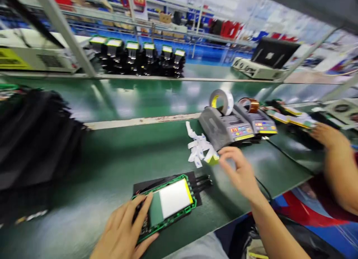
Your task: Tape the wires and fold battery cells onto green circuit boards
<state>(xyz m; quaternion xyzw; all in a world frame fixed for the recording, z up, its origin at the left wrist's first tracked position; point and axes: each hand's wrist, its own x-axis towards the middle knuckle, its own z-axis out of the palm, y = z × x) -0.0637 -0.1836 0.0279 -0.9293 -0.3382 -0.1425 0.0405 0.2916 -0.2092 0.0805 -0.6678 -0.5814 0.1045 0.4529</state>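
Observation:
A green circuit board [156,226] with a white screen [176,198] lies tilted on a black backing piece on the green bench. My left hand [123,227] grips its left end, fingers over the top and thumb at the near edge. Yellow runs along the screen's right edge, and black leads [204,182] stick out beyond it. To the right, above the bench, my right hand [237,173] has thumb and index finger pinched at a small yellow-green-ended strip [213,160]. Behind that strip lies a loose pile of white paper strips [198,149].
Two tape dispensers [223,126] stand beyond my right hand, with a white tape roll [222,101] and a brown tape roll [250,104]. Black parts [36,139] are stacked at left; more boards [140,56] line the shelf. A co-worker's hand [330,136] handles boards at right.

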